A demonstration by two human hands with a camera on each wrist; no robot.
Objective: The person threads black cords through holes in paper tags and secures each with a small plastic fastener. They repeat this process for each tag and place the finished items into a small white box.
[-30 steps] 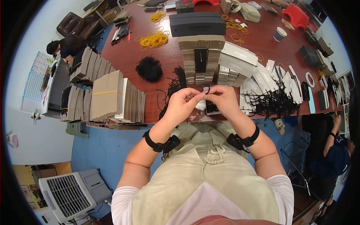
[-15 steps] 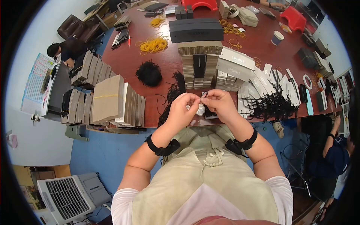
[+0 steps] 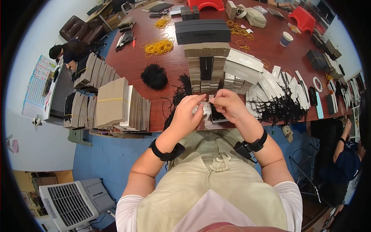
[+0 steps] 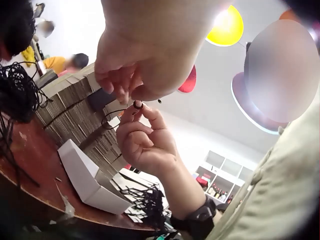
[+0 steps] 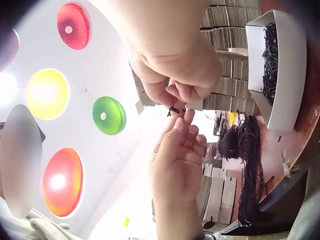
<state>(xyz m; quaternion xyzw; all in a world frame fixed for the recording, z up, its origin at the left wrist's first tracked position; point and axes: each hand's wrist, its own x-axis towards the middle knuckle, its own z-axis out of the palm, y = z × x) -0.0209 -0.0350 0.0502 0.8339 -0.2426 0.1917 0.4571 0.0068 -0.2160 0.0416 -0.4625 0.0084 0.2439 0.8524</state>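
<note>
My right hand (image 3: 230, 106) pinches a thin black cord (image 4: 137, 105) between thumb and forefinger; a small dark loop shows at the fingertips. Facing it, my left hand (image 3: 188, 112) has its thumb and forefinger apart, fingertips right by the cord. In the right wrist view the left palm (image 5: 177, 172) shows, its fingers fairly straight. Below the hands, at the table's near edge, stands an open white box (image 5: 292, 75) with black cords inside. A heap of black cords (image 3: 178, 96) lies beside the left hand.
Tall stacks of grey card (image 3: 197, 69) stand beyond the hands, topped by a black box (image 3: 203, 33). More card stacks (image 3: 112, 100) are at left. A black cord bundle (image 3: 153, 76), yellow rubber bands (image 3: 158, 46), white boxes (image 3: 243, 63) and a black cord pile (image 3: 280, 108) lie around.
The fingertips of both hands met around the cord earlier; now the left thumb and forefinger have parted. The right hand keeps its pinch. The head view has shifted slightly.
</note>
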